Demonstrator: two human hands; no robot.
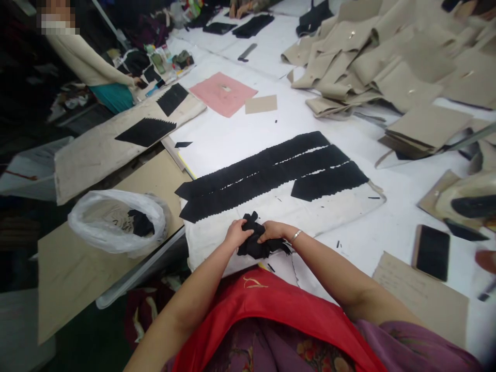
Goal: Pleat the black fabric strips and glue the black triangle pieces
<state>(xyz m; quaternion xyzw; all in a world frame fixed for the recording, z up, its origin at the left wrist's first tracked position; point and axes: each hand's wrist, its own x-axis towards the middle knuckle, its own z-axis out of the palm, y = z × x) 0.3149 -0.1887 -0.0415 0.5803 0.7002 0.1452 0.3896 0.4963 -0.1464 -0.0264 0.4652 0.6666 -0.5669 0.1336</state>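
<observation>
White table (294, 111): hands (235, 235) (276, 231) hold black cloth (253, 249); card (430, 310) illegibly inscribed.

2 curled grips (237, 235) (274, 232) close together

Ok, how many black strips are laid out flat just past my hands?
3: a far long strip, a second long strip alongside it, and a short strip nearest you, toward the right. Any layers underneath would be hidden.
</observation>
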